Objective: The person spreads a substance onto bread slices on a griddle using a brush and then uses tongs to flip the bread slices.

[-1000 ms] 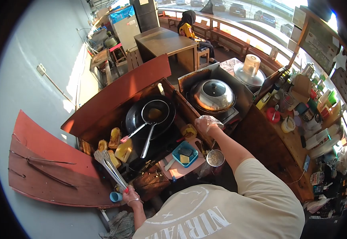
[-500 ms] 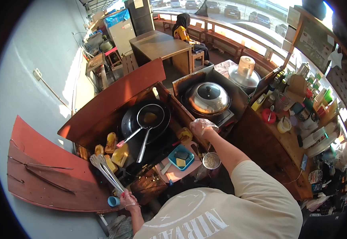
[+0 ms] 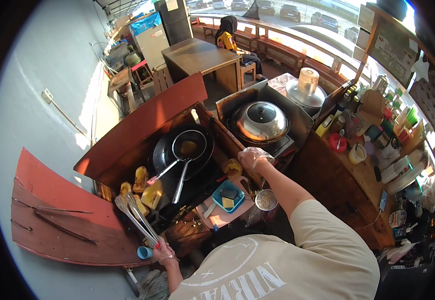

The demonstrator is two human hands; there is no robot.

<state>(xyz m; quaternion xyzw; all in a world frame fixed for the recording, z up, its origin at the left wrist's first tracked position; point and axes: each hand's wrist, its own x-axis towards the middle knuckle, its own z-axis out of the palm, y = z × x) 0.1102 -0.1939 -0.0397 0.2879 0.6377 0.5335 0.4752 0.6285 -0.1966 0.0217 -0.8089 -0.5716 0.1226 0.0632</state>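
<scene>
Left hand (image 3: 163,251) clamped on the tongs (image 3: 135,217) by their far end, tips over fried pieces (image 3: 150,192) at the counter's front-left edge, could knock one off; gloved right hand (image 3: 254,157) beside the wok (image 3: 163,150), grip unclear, plastic might melt.

Wooden counter (image 3: 330,172), black wok (image 3: 166,156) (small pan (image 3: 190,145) inside), lidded pot (image 3: 260,122), pink board (image 3: 222,218), steel cup (image 3: 266,200)

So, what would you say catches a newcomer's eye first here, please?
Probably the shiny domed lid on the stove at centre. Next, the black wok just left of it, and the long metal tongs gripped in the left hand at lower left.
</scene>
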